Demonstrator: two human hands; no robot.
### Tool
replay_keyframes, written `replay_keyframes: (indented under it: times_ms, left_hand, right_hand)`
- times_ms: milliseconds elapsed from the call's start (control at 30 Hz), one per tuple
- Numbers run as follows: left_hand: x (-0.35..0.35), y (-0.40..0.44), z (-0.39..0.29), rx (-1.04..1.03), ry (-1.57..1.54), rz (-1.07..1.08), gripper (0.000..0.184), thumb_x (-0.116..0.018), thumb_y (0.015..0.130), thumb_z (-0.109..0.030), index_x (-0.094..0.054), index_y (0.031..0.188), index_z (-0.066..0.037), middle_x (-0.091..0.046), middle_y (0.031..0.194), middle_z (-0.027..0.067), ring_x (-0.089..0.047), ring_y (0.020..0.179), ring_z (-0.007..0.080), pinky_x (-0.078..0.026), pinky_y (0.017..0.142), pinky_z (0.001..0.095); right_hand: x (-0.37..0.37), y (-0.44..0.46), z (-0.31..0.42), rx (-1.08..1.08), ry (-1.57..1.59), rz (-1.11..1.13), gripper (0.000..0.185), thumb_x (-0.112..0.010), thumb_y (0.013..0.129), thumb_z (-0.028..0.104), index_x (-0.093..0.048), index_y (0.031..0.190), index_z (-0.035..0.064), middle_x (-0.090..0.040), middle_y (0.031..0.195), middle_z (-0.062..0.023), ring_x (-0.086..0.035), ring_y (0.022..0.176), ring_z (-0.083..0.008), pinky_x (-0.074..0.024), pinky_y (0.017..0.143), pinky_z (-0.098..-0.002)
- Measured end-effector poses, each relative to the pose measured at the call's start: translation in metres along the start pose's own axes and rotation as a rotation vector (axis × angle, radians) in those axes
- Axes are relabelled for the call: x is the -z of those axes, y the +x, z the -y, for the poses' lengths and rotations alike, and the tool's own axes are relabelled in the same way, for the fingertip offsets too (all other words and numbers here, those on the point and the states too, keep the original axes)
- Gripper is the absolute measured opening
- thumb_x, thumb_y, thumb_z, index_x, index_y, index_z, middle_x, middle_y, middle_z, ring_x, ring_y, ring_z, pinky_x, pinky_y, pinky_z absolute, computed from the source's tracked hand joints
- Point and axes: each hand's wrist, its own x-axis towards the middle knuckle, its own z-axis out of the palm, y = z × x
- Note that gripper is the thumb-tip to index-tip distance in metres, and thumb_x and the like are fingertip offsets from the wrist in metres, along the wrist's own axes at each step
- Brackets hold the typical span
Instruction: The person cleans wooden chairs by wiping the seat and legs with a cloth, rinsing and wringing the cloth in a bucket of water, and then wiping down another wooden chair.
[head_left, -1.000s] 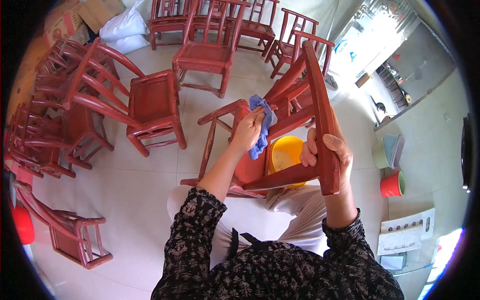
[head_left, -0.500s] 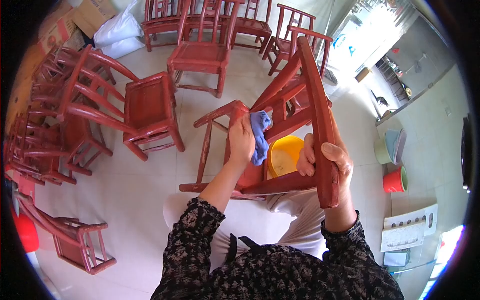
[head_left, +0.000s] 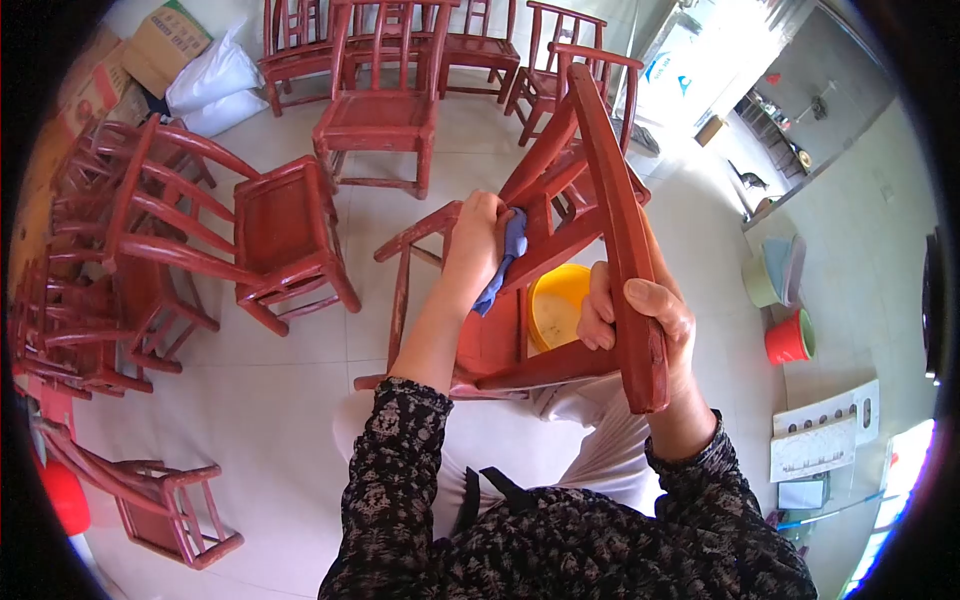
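A red wooden chair (head_left: pixel 622 250) is tilted in front of me, its top rail toward my right side. My right hand (head_left: pixel 650 310) is wrapped round that rail, thumb on top and fingers beneath. A blue cloth (head_left: pixel 512 245) is held in my left hand (head_left: pixel 478 245), pressed against the lower part of the chair back near the seat (head_left: pixel 490 335). My left fingers are curled and partly hidden behind the back of the hand. Beneath the chair back, a yellow bucket (head_left: pixel 558 305) shows through the frame.
Another red chair (head_left: pixel 285 215) stands at the left, beside a stack of chairs (head_left: pixel 85 290). More chairs (head_left: pixel 380 110) line the back. A small chair (head_left: pixel 160 505) is at the lower left. White bags (head_left: pixel 215 85) lie at the back left; a red bucket (head_left: pixel 788 338) is on the right.
My left hand has moved up along the chair back with the cloth, which now shows less beside the hand. The whole view has shifted slightly. My right hand keeps its hold on the rail.
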Motion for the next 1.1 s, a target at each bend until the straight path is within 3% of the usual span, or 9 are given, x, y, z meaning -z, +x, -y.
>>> replay_keyframes:
  times_ms: [167,233,267,333,467,633,867,1033,1100]
  left_hand:
    - [0.028,0.003,-0.039,0.275,0.133,0.136,0.013,-0.056,0.085,-0.012,-0.052,0.085,0.001,-0.057,0.085,0.0201,-0.058,0.079,0.0361,-0.046,0.068,0.0383]
    - [0.038,0.004,-0.037,0.82,-0.669,0.232,0.014,-0.054,0.086,-0.013,-0.054,0.086,0.001,-0.058,0.08,0.02,-0.058,0.079,0.0367,-0.045,0.068,0.0406]
    - [0.034,0.001,-0.03,0.82,-0.67,0.228,0.014,-0.054,0.086,-0.013,-0.054,0.086,0.001,-0.058,0.08,0.02,-0.058,0.079,0.0367,-0.045,0.068,0.0406]
    - [0.024,-0.008,-0.011,0.231,-0.059,-0.157,0.014,-0.053,0.087,-0.013,-0.054,0.087,0.001,-0.059,0.073,0.0175,-0.059,0.076,0.0353,-0.045,0.067,0.0409]
    - [0.019,0.002,-0.048,0.067,-0.186,-0.307,0.015,-0.054,0.088,-0.014,-0.053,0.087,0.0,-0.057,0.089,0.0147,-0.056,0.082,0.0286,-0.044,0.069,0.0348]
    - [0.019,0.006,-0.047,-0.039,-0.391,0.131,0.028,-0.061,0.085,-0.023,-0.06,0.098,0.002,-0.053,0.106,0.013,-0.053,0.098,0.025,-0.039,0.09,0.0314]
    - [0.031,0.006,-0.052,0.001,-0.306,0.222,0.024,-0.056,0.088,-0.017,-0.059,0.104,0.001,-0.059,0.099,0.0072,-0.056,0.093,0.0188,-0.042,0.084,0.028]
    - [0.039,-0.007,-0.04,0.488,-0.914,0.375,0.019,-0.057,0.087,-0.017,-0.059,0.097,-0.001,-0.061,0.09,0.0032,-0.057,0.079,0.0092,-0.046,0.07,0.0219]
    - [0.022,-0.008,-0.048,0.455,-0.972,0.215,0.019,-0.057,0.088,-0.017,-0.059,0.098,-0.002,-0.061,0.089,0.0025,-0.057,0.076,0.0081,-0.046,0.068,0.0207]
  right_hand:
    - [-0.002,-0.001,0.002,-0.009,-0.009,-0.006,0.079,-0.051,0.073,0.016,-0.012,0.141,0.0096,-0.042,0.064,-0.0093,-0.046,0.047,-0.0199,-0.0403,0.047,-0.0295]
    - [-0.001,0.001,0.001,-0.002,-0.002,0.002,0.078,-0.051,0.073,0.017,-0.012,0.141,0.0098,-0.042,0.064,-0.0094,-0.046,0.047,-0.0199,-0.0399,0.046,-0.0294]
    - [0.001,0.002,0.0,-0.001,0.009,0.022,0.078,-0.051,0.073,0.016,-0.013,0.141,0.0099,-0.043,0.065,-0.0095,-0.046,0.047,-0.02,-0.04,0.046,-0.0293]
    - [0.002,0.002,-0.001,-0.002,0.025,0.046,0.078,-0.05,0.074,0.016,-0.013,0.141,0.0099,-0.043,0.065,-0.0096,-0.046,0.047,-0.02,-0.0401,0.046,-0.0293]
    - [0.002,0.002,-0.004,0.0,0.042,0.025,0.079,-0.051,0.074,0.016,-0.012,0.142,0.0102,-0.042,0.065,-0.0099,-0.046,0.047,-0.02,-0.0409,0.046,-0.0291]
    - [0.004,0.0,-0.002,-0.005,0.021,-0.001,0.079,-0.051,0.074,0.016,-0.011,0.142,0.0104,-0.043,0.065,-0.0101,-0.047,0.048,-0.0196,-0.0414,0.046,-0.029]
    - [0.004,0.001,-0.002,0.016,0.031,0.037,0.079,-0.051,0.073,0.016,-0.012,0.142,0.009,-0.043,0.064,-0.0102,-0.046,0.046,-0.0193,-0.0418,0.046,-0.0287]
    - [0.002,0.001,-0.002,0.018,0.033,0.049,0.08,-0.052,0.072,0.017,-0.012,0.142,0.0093,-0.043,0.063,-0.0101,-0.046,0.046,-0.0187,-0.0418,0.046,-0.0287]
    - [-0.005,0.001,-0.002,0.005,0.026,-0.013,0.081,-0.052,0.072,0.017,-0.011,0.142,0.0088,-0.044,0.063,-0.0103,-0.046,0.046,-0.0185,-0.0422,0.046,-0.029]
